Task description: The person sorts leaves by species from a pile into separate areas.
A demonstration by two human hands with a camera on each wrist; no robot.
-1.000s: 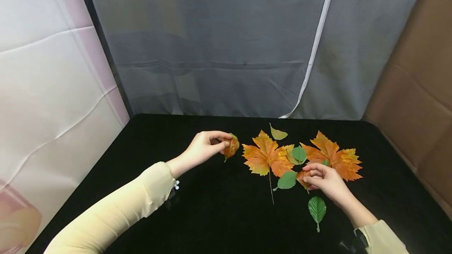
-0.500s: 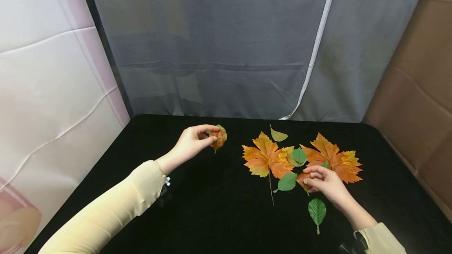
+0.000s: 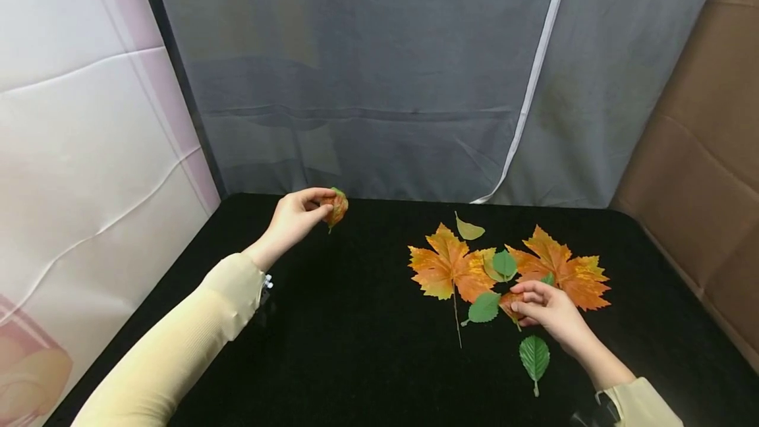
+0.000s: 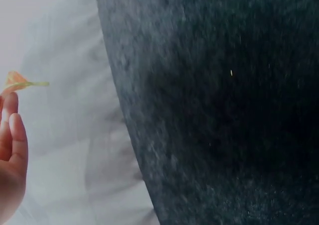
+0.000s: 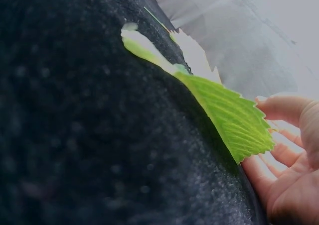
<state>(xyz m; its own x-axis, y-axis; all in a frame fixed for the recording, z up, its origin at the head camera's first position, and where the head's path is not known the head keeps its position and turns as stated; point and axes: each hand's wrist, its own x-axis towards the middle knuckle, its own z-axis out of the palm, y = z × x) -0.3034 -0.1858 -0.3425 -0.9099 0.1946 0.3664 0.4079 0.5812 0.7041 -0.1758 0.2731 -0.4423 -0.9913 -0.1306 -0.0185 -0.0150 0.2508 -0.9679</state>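
My left hand pinches a small orange leaf with a green edge, above the far left part of the black table. In the left wrist view that leaf shows at the fingertips. My right hand holds another orange-red leaf low over the table, partly hidden by the fingers. Left of it lies a green leaf; a second green leaf lies nearer me, large in front of the hand in the right wrist view. Two orange maple leaves lie behind.
Between the maple leaves, a round green leaf overlaps a yellowish one. A yellow-green leaf lies farther back. Grey cloth hangs behind the black table, with a white sheet left and brown cloth right.
My left hand has moved left and away toward the table's far edge, carrying the orange leaf with it. The right hand stays in nearly the same place.
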